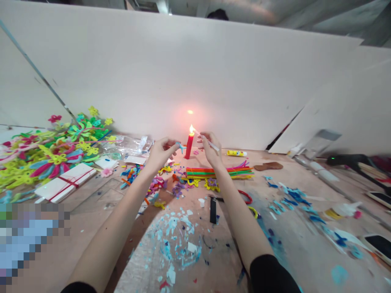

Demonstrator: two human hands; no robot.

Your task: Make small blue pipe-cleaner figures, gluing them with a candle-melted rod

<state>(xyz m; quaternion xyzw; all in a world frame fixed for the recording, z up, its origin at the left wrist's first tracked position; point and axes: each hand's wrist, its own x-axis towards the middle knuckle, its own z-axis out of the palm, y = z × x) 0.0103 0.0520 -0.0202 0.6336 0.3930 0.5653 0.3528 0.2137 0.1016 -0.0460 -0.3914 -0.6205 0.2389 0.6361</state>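
A lit red candle (189, 145) stands upright near the white board, between my two hands. My left hand (163, 151) is left of it, fingers pinched on a small light-blue fuzzy piece (181, 146), perhaps bent pipe cleaner. On the other side, my right hand (211, 148) grips a thin whitish stick (213, 146). That stick's tip is at the candle flame (192, 129); its exact kind is unclear. Below my hands lies a bundle of coloured pipe cleaners (220, 173), with small bent pieces (179, 189) in many colours around it.
Fuzzy flowers (58, 156) are heaped at the left, beside a white box (66, 182) with red cord. A yellow glue stick (236, 153), scissors (246, 197), blue pieces (295, 196) and a glue gun (351, 160) lie rightward. A white board (137, 73) rises behind.
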